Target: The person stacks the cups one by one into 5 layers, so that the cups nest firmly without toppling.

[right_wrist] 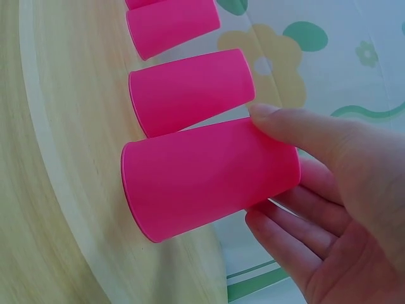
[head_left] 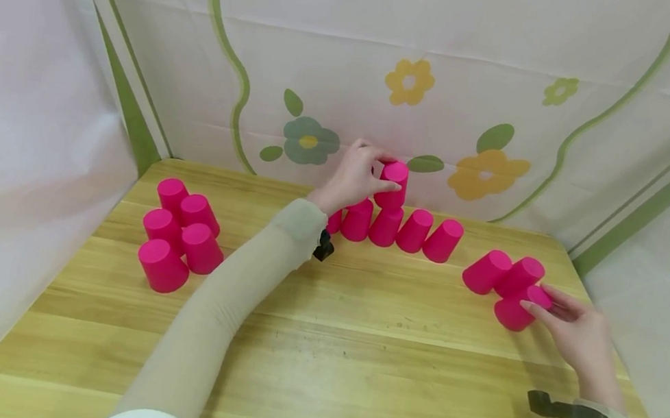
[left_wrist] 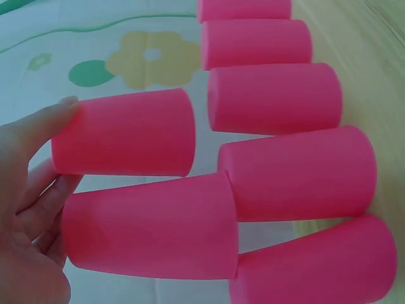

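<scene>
On the wooden worktop (head_left: 316, 372), all the pink cups stand upside down, and they look like thin plastic: light, a little flexible, probably smooth enough to slip, and not easy to break. I judge it best to take each cup near its closed upper end, with gentle pressure, because a hard squeeze could bend the wall. The left hand (head_left: 357, 176) pinches the upper cup (left_wrist: 126, 134) so, thumb against fingers, just over the row (head_left: 414, 232); whether the cup touches the row, I cannot tell. The right hand (head_left: 584, 337) pinches the right-side cup (right_wrist: 209, 180) by its narrow end, beside two others. I count five cups in the left cluster (head_left: 162, 227), five visible in the row, two above it (the second upper cup (left_wrist: 152, 231) shows clearly only in the left wrist view) and three at right: fifteen.
</scene>
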`<move>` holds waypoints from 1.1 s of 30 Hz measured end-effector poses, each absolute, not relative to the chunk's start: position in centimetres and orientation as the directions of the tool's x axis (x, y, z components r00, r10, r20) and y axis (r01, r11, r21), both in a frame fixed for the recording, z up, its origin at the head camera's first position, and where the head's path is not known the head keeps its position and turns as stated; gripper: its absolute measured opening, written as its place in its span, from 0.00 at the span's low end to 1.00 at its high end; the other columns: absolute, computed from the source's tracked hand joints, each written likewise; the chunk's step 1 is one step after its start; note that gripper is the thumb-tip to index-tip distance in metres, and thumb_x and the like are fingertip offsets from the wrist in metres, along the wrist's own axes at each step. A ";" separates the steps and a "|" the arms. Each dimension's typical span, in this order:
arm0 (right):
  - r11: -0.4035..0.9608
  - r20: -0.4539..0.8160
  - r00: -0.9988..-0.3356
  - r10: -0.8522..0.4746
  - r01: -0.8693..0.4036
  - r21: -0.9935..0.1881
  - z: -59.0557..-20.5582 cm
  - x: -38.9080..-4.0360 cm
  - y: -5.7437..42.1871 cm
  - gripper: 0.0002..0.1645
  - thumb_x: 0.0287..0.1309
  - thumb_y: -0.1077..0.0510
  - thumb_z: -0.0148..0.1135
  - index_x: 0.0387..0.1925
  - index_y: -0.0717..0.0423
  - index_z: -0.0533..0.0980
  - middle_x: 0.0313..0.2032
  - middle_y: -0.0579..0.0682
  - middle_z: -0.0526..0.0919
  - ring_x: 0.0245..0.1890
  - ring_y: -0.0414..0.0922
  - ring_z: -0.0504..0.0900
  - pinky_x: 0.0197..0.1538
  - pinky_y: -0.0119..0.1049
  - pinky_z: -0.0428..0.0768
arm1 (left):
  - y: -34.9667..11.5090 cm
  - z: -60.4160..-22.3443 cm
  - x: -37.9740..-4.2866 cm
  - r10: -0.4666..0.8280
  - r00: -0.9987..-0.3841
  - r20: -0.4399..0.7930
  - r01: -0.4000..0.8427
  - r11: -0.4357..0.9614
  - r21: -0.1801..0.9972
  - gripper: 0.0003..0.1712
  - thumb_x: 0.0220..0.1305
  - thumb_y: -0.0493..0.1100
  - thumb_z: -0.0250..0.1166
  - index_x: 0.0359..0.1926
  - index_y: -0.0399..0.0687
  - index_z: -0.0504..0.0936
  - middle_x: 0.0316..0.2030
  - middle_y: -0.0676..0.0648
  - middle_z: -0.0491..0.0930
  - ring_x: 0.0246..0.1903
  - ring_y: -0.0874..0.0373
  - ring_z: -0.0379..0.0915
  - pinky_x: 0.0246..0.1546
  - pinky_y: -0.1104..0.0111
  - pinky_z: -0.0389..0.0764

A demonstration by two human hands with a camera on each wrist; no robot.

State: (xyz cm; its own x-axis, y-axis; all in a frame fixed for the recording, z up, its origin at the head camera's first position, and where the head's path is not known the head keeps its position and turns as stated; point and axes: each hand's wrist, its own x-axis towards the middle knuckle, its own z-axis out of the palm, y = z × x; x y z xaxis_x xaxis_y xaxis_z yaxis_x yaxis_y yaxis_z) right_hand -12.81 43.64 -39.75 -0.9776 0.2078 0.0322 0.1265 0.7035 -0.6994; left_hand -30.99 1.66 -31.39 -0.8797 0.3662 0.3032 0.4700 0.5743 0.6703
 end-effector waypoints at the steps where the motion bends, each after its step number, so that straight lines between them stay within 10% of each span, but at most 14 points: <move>1: 0.705 0.036 -0.978 0.207 0.124 -0.698 -39.8 -12.8 43.7 0.45 0.60 0.41 0.73 0.68 0.64 0.71 0.43 0.35 0.83 0.36 0.16 0.75 0.36 0.17 0.78 | 1.7 -31.5 -31.0 0.369 -0.880 0.298 0.469 0.583 0.663 0.30 0.60 0.50 0.77 0.62 0.48 0.83 0.52 0.51 0.80 0.58 0.54 0.63 0.42 0.74 0.77; 7: 0.702 0.051 -0.979 0.198 0.105 -0.705 -39.9 -13.0 43.9 0.44 0.60 0.43 0.73 0.68 0.65 0.72 0.46 0.41 0.85 0.36 0.16 0.76 0.37 0.16 0.77 | 1.9 -31.7 -31.0 0.391 -0.880 0.269 0.466 0.606 0.644 0.31 0.59 0.51 0.77 0.62 0.48 0.83 0.51 0.52 0.80 0.57 0.57 0.63 0.43 0.74 0.76; 15: 0.618 0.064 -0.971 0.232 0.096 -0.781 -37.3 -12.3 43.7 0.41 0.59 0.48 0.75 0.68 0.63 0.72 0.38 0.18 0.79 0.37 0.16 0.78 0.37 0.16 0.77 | 1.9 -31.9 -31.1 0.416 -0.868 0.271 0.489 0.619 0.614 0.32 0.60 0.52 0.77 0.63 0.45 0.82 0.53 0.50 0.82 0.57 0.55 0.63 0.46 0.73 0.75; 33: 0.506 0.185 -0.958 0.219 -0.051 -0.861 -30.5 -15.3 34.9 0.37 0.56 0.52 0.78 0.66 0.53 0.77 0.46 0.29 0.84 0.43 0.27 0.84 0.44 0.20 0.78 | 1.6 -32.1 -31.3 0.400 -0.882 0.248 0.461 0.625 0.630 0.34 0.61 0.53 0.76 0.65 0.47 0.80 0.54 0.50 0.80 0.55 0.55 0.65 0.44 0.70 0.75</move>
State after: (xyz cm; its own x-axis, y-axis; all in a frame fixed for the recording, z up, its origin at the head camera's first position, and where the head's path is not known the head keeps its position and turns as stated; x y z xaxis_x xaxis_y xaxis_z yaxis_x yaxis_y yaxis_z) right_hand -15.25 34.94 -30.52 -0.9580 0.2188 0.1855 -0.0511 0.5060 -0.8610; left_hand -31.32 1.57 -32.10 -0.8821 0.4004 0.2481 0.4609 0.6253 0.6297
